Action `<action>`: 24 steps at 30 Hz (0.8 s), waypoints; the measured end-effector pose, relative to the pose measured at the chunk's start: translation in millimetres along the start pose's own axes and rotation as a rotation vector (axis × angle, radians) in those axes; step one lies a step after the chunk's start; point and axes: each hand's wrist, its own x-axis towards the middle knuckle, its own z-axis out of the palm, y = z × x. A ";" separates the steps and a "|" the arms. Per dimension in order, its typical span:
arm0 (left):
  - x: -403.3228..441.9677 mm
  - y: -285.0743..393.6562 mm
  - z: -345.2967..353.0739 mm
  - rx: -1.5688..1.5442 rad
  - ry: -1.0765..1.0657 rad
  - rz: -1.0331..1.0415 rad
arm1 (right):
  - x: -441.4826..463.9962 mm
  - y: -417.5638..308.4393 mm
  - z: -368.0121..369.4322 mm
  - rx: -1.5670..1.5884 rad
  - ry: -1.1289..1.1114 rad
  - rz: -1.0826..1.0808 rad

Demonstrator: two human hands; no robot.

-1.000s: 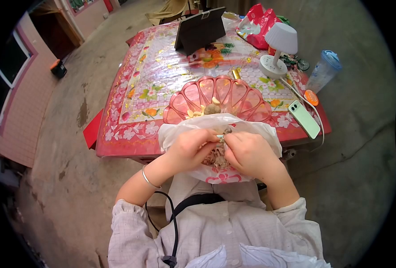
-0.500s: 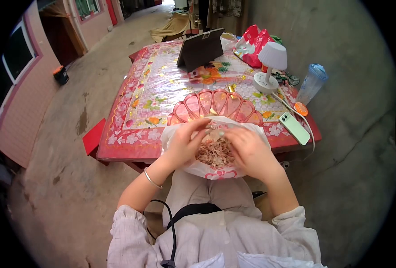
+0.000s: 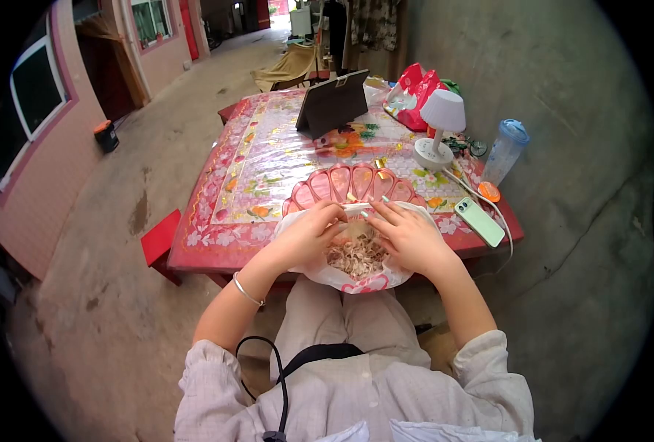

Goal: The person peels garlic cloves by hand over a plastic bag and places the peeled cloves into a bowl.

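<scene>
A white plastic bag (image 3: 327,274) with a pink print lies open over my lap at the table's edge. Brownish scraps, like dry peelings, fill its middle (image 3: 358,256). My left hand (image 3: 313,234) is at the bag's left rim, its fingers curled and apart. Over the right rim my right hand (image 3: 404,234) has its fingers spread, with nothing seen between them. Just beyond the bag is a pink scalloped tray (image 3: 339,180), partly covered by the bag's edge, with a pale piece (image 3: 352,197) showing in it.
On the patterned table (image 3: 231,254) stand a black tablet case (image 3: 332,103), a white lamp (image 3: 442,112), a red bag (image 3: 414,96) and a blue-lidded cup (image 3: 505,152). A green phone (image 3: 480,221) and cable lie at the right. A red stool (image 3: 162,239) is at the left.
My hands have come apart from their pinch over the bag, and the right fingers have spread. More of the scraps shows. The view has tilted up, so the tray contents are more hidden.
</scene>
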 end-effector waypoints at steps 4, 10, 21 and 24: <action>-10.9 24.0 -11.3 0.012 0.111 0.043 | -3.5 -9.6 -9.5 -0.146 0.011 -0.066; -16.9 7.7 5.7 0.375 0.249 0.083 | -4.4 -1.7 9.6 0.009 0.141 -0.092; -12.3 37.1 -0.2 0.240 0.260 0.012 | 5.6 -1.5 -8.2 0.805 0.120 0.209; -19.8 44.6 11.3 -0.062 0.305 -0.002 | -4.1 -23.5 -10.1 1.051 0.109 0.182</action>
